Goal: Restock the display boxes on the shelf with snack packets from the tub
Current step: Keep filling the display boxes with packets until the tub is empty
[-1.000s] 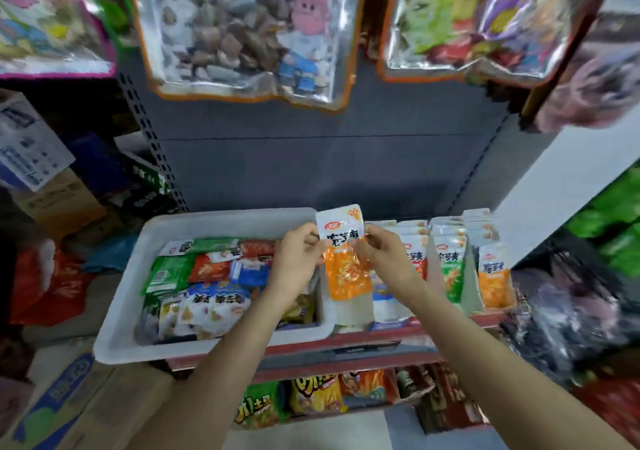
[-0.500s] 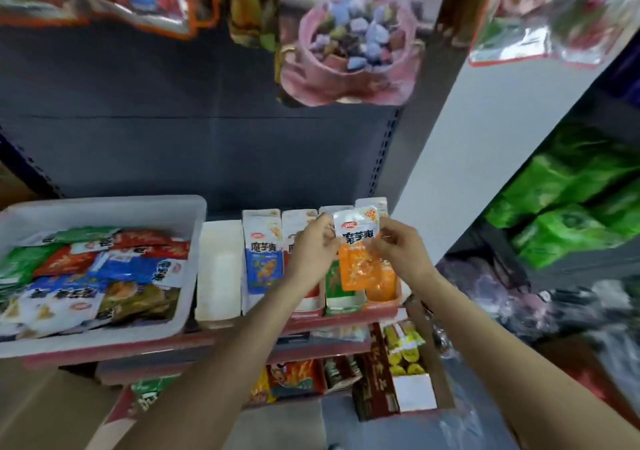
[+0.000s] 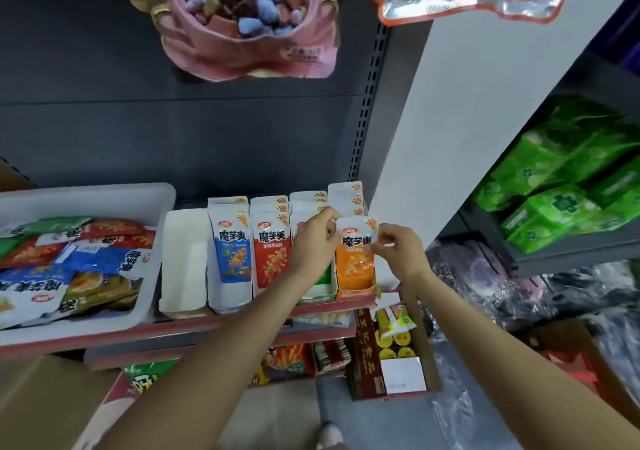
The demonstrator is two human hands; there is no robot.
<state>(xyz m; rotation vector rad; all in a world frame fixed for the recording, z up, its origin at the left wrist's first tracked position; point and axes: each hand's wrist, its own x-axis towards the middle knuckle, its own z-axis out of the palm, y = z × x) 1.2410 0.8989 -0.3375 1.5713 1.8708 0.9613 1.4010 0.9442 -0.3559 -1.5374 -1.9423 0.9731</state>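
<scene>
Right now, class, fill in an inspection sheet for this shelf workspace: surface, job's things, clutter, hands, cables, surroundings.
Surface: red-edged shelf carrying tub and boxes.
Job's things: white tub of mixed packets at left; empty white display box; blue box, red box, orange box stocked.
Clutter: carton of goods on the floor.
Hands: left hand and right hand both pinch the orange packet over the orange box.
Cables: nothing seen.
Surroundings: pink hanging bag above; green packs at right.
</scene>
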